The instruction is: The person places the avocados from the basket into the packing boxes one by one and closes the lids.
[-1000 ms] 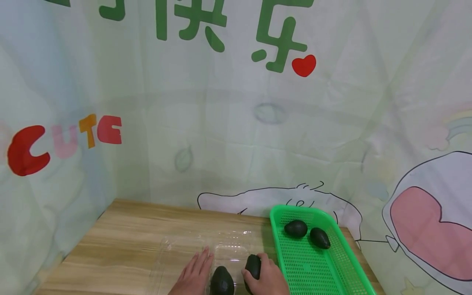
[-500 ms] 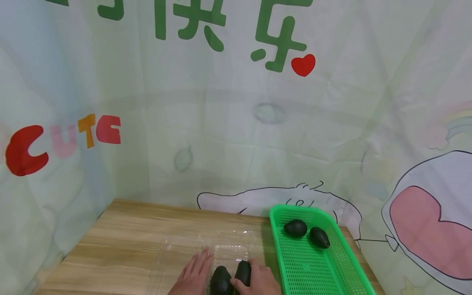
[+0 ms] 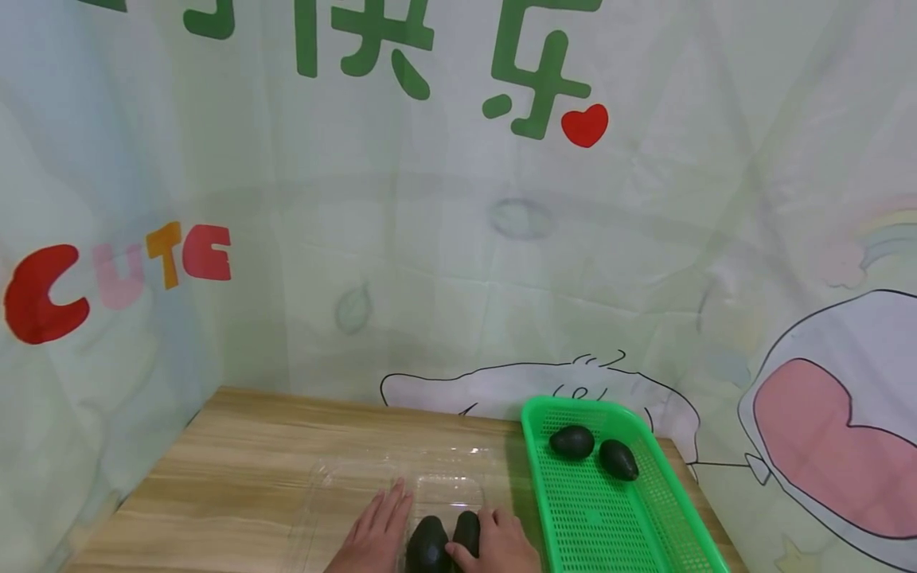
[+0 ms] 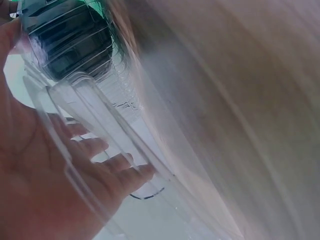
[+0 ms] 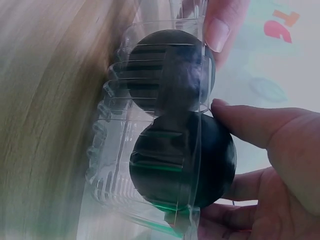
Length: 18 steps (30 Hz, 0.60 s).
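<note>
A clear plastic clamshell container (image 3: pixel 450 487) lies on the table, and two dark avocados sit side by side in it. My right hand (image 3: pixel 504 544) grips the right avocado (image 3: pixel 467 532), thumb on its left and fingers on its right. In the right wrist view this avocado (image 5: pixel 182 160) is low between the container walls, close against the left avocado (image 5: pixel 170 70). My left hand (image 3: pixel 372 532), fingers extended, rests along the container's left side. The left wrist view has these fingers (image 4: pixel 117 167) against the clear plastic rim (image 4: pixel 85 95). The lower parts of both hands are cut off in the head view.
Right of the container stands a green perforated basket (image 3: pixel 595 517), with two more avocados (image 3: pixel 572 442) at its far end. Wooden tabletop (image 3: pixel 236 477) extends to the left. A printed cloth (image 3: pixel 430 278) hangs behind the table.
My right hand has moved left and slightly down with its avocado, from the container's right side to beside the other avocado. My left hand has stayed in place.
</note>
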{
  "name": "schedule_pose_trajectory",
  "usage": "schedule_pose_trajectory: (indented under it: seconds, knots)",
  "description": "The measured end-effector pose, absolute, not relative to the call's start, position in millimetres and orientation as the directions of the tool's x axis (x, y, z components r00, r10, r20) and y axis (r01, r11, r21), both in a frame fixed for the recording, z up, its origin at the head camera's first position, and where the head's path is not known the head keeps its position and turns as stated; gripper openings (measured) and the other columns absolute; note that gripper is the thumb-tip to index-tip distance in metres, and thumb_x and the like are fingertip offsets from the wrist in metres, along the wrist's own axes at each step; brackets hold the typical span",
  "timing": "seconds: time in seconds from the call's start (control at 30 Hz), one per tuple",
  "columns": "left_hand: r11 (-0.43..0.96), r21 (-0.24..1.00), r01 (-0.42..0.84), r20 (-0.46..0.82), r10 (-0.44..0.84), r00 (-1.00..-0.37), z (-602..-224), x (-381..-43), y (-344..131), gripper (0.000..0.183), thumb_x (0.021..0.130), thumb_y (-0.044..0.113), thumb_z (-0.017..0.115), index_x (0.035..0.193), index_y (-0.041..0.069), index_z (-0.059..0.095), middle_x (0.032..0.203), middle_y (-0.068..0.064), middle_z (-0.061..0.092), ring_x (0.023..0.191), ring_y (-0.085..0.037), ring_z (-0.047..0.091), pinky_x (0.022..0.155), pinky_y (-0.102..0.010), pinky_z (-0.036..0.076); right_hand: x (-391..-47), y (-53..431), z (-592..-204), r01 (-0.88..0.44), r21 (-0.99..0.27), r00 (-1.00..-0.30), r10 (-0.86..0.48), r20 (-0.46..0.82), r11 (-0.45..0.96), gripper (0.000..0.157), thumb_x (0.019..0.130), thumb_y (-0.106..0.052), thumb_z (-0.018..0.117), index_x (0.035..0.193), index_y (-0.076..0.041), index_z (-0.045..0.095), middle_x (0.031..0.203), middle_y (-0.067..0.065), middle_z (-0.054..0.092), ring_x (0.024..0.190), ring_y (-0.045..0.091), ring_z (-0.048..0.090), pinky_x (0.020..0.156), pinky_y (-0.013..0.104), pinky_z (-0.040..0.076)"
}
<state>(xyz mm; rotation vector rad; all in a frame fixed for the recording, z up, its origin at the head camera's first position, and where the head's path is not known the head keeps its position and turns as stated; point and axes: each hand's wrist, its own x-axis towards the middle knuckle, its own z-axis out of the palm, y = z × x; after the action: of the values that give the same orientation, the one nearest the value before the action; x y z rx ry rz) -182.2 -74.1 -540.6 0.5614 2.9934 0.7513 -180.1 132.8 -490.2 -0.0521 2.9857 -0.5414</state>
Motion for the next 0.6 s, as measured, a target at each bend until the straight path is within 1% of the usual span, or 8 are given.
schedule_pose_trajectory:
  seconds: [0.13,0.3,0.47,0.6]
  knots:
    - [0.818,0.467,0.334,0.063,0.346,-0.936,-539.6,-182.6,-75.2,0.128,0.058,0.094,0.047,0.148,0.005,0.028,0.158,-0.016,0.019,0.139,-0.045,0.025,0.107,-0.064,0.028,-179.0,132.7,-492.8,-0.030,-0.335,-0.996,-0.058,-0.075,0.942,0.070,0.075,-0.056,0.074,0.116,-0.001,0.060,0.105,0.012,0.055,0.094,0.031,0.054,0.070,0.052,0.051]
    - [0.817,0.472,0.330,0.056,0.345,-0.937,-538.6,-182.2,-75.5,0.127,0.059,0.093,0.048,0.148,0.004,0.028,0.158,-0.016,0.019,0.139,-0.044,0.024,0.107,-0.063,0.028,-177.0,133.9,-493.9,-0.075,-0.328,-0.996,-0.085,-0.015,0.942,0.069,0.070,-0.054,0.079,0.113,-0.003,0.061,0.101,0.010,0.053,0.091,0.029,0.052,0.066,0.048,0.052]
    - [0.819,0.460,0.343,0.085,0.344,-0.935,-541.0,-182.0,-75.0,0.125,0.061,0.092,0.047,0.148,0.004,0.029,0.158,-0.016,0.020,0.139,-0.044,0.025,0.108,-0.061,0.029,-175.5,134.3,-494.1,-0.078,-0.340,-0.997,-0.082,0.004,0.937,0.059,0.066,-0.045,0.084,0.106,-0.006,0.064,0.097,0.006,0.052,0.087,0.025,0.051,0.065,0.046,0.052]
    - [0.819,0.449,0.358,0.109,0.348,-0.931,-542.9,-182.8,-74.8,0.125,0.060,0.092,0.048,0.148,0.004,0.030,0.157,-0.016,0.021,0.139,-0.044,0.026,0.108,-0.060,0.029,-174.2,136.0,-492.2,-0.076,-0.357,-0.997,-0.080,0.004,0.931,0.053,0.067,-0.040,0.085,0.104,-0.008,0.066,0.097,0.005,0.052,0.088,0.025,0.052,0.066,0.047,0.052]
